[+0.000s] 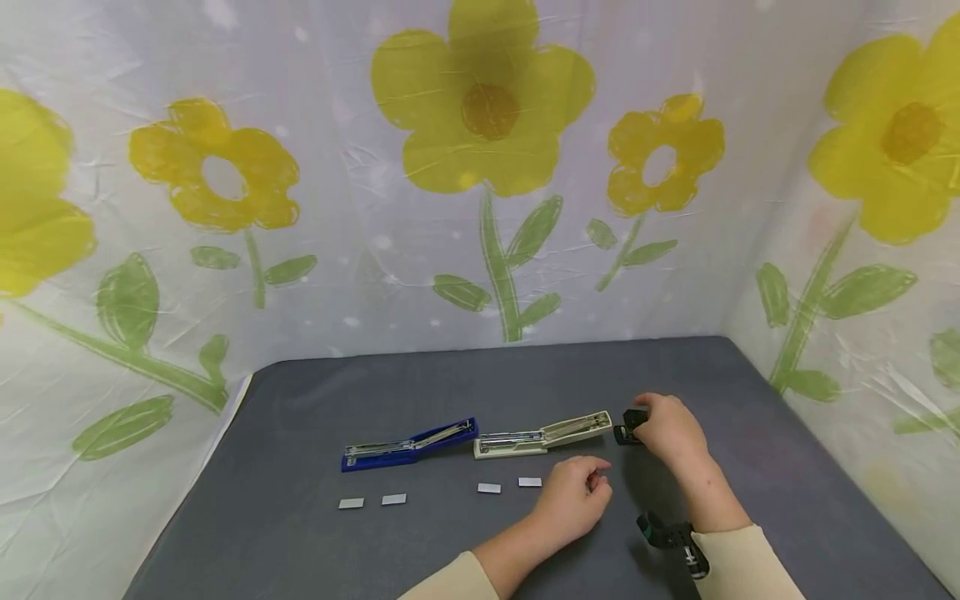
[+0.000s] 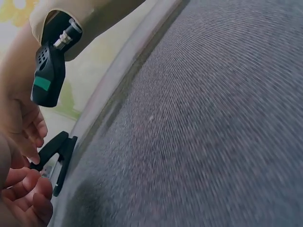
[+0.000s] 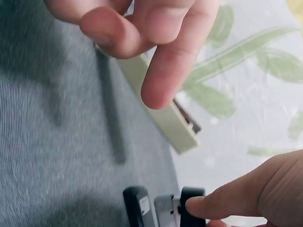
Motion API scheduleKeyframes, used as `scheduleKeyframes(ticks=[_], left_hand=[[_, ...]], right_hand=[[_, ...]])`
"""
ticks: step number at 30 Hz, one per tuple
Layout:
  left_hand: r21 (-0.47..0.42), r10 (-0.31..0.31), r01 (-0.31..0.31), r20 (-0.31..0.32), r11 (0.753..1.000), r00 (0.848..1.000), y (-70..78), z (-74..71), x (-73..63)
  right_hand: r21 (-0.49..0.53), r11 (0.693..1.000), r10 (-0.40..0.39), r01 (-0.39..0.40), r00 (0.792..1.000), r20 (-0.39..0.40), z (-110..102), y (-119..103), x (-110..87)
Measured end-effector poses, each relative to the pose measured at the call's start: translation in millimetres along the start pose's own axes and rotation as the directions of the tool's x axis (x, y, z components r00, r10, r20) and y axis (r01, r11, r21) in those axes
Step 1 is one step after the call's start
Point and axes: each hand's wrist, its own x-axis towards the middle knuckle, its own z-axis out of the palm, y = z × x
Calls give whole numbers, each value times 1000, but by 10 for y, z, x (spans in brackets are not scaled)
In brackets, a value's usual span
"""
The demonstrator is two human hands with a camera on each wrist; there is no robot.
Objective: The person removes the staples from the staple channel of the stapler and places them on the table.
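Observation:
My right hand grips a small black stapler at the right end of the row. Its jaws stand apart in the left wrist view, where the thumb and fingers pinch the upper arm of the black stapler. My left hand hovers near the table with loosely bent fingers, holding nothing. Just beyond it lies a cream stapler, unfolded with its magazine exposed. In the right wrist view my left fingers overlap the cream stapler.
A blue stapler lies unfolded left of the cream one. In front of these two are several short grey staple strips. A patterned flower curtain encloses the dark grey table. A black camera sits on my right wrist.

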Motion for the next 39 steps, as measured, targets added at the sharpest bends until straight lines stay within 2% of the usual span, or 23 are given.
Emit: scheduleKeyframes(ticks=[5,9,16,19,25,29,33,39], left_hand=[[-83,-56,57,16,995,998,-31,137,62],[-132,-102,103,12,986,995,-54,215,100],[-154,-141,138,-7,978,990,-103,260,160],[-115,-141,140,0,983,990,-117,273,213],[82,-134,132,10,988,991,-118,350,319],[163,-170,171,-22,972,985,-94,384,374],[219,-225,236,-73,947,972,-60,409,418],[230,-304,315,-83,921,949,-15,428,456]], right_hand=[[-35,999,-25,24,1000,-14,27,104,50],[-61,995,-84,83,996,-25,48,154,83],[-79,986,-147,145,989,-27,57,133,59],[-73,987,-148,146,989,-25,67,121,38],[-52,989,-140,140,990,9,72,112,-18],[-40,989,-140,141,990,22,72,95,-46],[-37,988,-149,149,989,23,75,83,-70],[-15,984,-176,176,984,15,67,104,-74]])
